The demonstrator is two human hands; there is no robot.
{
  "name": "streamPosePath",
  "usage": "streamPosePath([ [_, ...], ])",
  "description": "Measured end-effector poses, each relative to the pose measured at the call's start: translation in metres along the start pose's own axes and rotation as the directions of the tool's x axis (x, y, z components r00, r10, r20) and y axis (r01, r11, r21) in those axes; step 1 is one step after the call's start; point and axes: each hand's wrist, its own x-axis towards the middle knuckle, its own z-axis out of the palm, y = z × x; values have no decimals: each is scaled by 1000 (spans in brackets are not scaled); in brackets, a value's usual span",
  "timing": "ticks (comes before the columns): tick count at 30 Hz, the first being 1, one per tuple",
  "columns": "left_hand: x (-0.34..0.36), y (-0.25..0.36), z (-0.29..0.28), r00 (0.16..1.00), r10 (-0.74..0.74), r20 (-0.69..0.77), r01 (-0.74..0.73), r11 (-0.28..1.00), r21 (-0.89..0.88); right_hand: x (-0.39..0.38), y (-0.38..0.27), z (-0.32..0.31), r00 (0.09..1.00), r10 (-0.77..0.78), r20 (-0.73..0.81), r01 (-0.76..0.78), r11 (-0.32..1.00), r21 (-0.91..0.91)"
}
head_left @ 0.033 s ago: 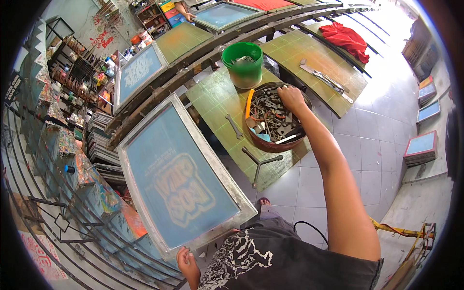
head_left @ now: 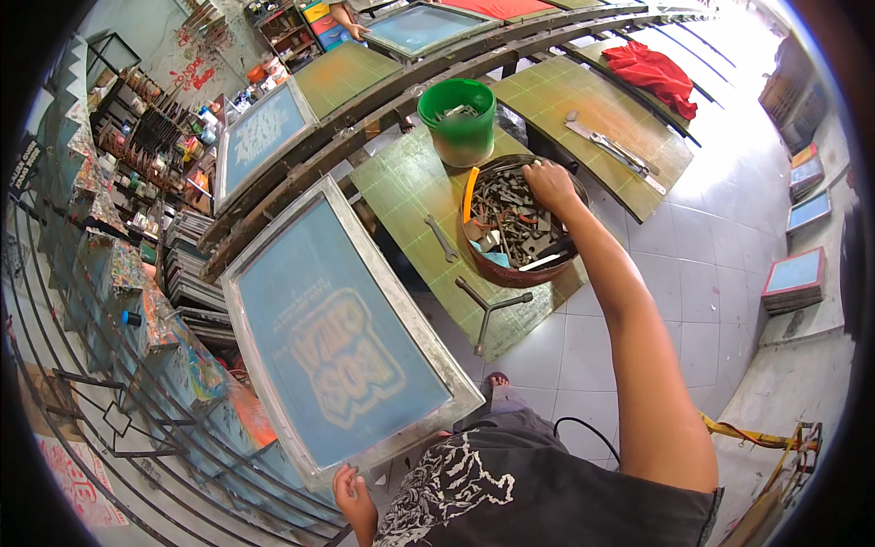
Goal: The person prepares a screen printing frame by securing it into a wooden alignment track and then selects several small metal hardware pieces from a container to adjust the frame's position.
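Left to right: framed screen, blue mesh, tilted; left hand at its lower edge, fingers loosely curled, contact unclear. Open-ended wrench lies on green desk; green bucket behind, three-armed wrench in front. Round tub of metal parts stands just right. Right hand, well apart from left, reaches into tub's far side; grip cannot be told.
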Motion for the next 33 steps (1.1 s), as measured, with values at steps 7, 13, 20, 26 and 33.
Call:
streamPosePath([
  [7,8,29,22,999,9,38,-7,998,-61,-3,21,-40,914,338,-224,-219,876,430],
  [13,39,71,72,964,42,264,44,950,-310,-62,-29,-63,905,409,116,-153,58,987],
  [20,72,166,158,767,60,638,431,688,-583,-177,-192,-134,919,-38,393,-390,-228,892],
  [26,72,151,174,712,43,701,535,613,-581,-214,-221,-162,930,-288,230,-278,-139,951],
  [33,62,133,151,544,-8,839,709,538,-455,-177,-146,-132,995,-62,74,-40,426,904],
])
